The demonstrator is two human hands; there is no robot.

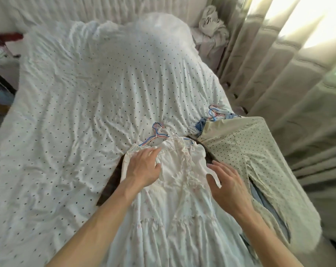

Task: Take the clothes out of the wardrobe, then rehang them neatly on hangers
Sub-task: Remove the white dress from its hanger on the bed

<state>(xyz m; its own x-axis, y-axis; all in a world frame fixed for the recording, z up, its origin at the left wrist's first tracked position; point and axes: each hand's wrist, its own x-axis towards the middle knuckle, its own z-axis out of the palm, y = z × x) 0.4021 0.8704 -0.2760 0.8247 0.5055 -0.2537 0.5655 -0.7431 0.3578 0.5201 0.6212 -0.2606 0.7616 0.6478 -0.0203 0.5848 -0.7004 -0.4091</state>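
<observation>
Left hand (144, 166) is lying flat, fingers spread, on the white dress (175, 199) shoulder; right hand (227, 187) is hovering, ungripping, beside its sleeve. Recommend seating both shoulders on hanger (159, 136) evenly.

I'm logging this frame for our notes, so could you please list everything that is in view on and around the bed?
Bed sheet: one, white with small dark dots, covering the bed.
White dress: one, white with ruffles, flat at the near edge, under both hands.
Hangers: a pink and blue bunch at the dress neckline; another bunch at the right-hand pile.
Dotted garment: one, cream with dark dots, right of the dress, on blue clothes.
Dark garment: one, brown, under the dress.
Curtains: cream, right side.
Crumpled cloth: white, far right corner.
Left hand: flat on the dress shoulder.
Right hand: open, at the dress sleeve.
</observation>
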